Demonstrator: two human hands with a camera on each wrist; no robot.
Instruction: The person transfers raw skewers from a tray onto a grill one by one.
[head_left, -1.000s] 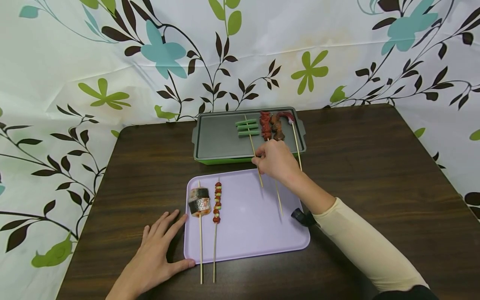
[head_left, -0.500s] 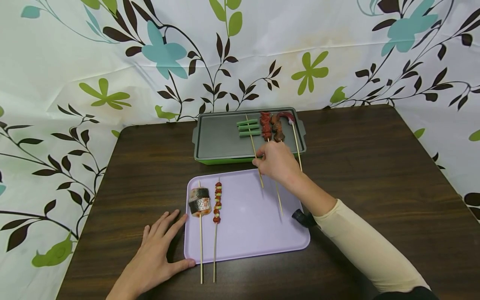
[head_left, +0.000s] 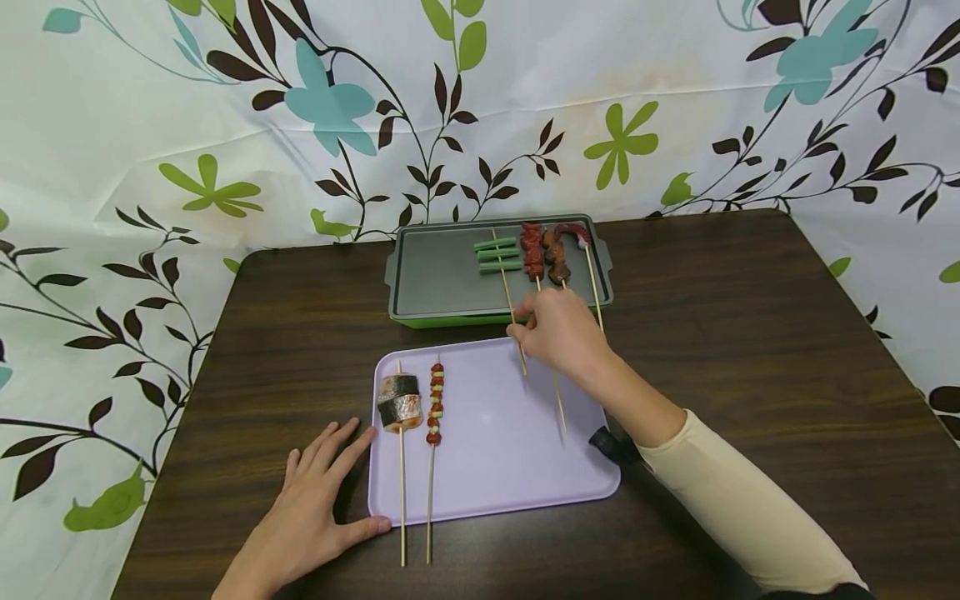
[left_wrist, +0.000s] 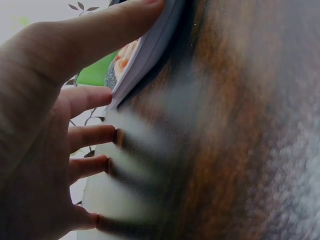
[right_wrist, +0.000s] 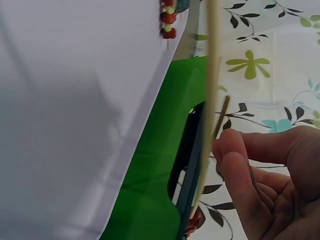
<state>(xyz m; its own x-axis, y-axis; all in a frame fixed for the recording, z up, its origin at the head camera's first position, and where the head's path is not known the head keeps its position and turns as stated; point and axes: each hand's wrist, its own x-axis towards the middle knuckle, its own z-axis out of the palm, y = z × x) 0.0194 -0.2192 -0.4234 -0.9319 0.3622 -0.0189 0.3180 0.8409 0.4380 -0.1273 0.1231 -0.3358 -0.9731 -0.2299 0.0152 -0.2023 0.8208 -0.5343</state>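
My right hand [head_left: 566, 329] is over the front edge of a grill plate [head_left: 442, 267], thumb and fingertips pinching the thin stick of a green vegetable skewer [head_left: 498, 255]. This skewer's green pieces lie on the plate, and its stick end reaches over the lilac tray [head_left: 510, 450]. Just right of it on the plate are a red meat skewer [head_left: 532, 250], a brown meat skewer [head_left: 556, 257] and a dark red curled skewer [head_left: 573, 231]. Spread flat, my left hand [head_left: 307, 500] rests on the table, thumb and index finger touching the tray's left edge.
On the tray's left side lie a thick fish-like skewer [head_left: 400, 403] with silvery skin and a thin red-and-green skewer [head_left: 435, 405]; their sticks overhang the near edge. The grill has a green base [right_wrist: 150, 165]. A patterned cloth [head_left: 675, 133] hangs behind the dark wooden table [head_left: 750, 350].
My right hand has shifted very slightly right and toward me, still pinching the green skewer's stick. The green pieces have slid a touch to the right. My left hand stays in place.
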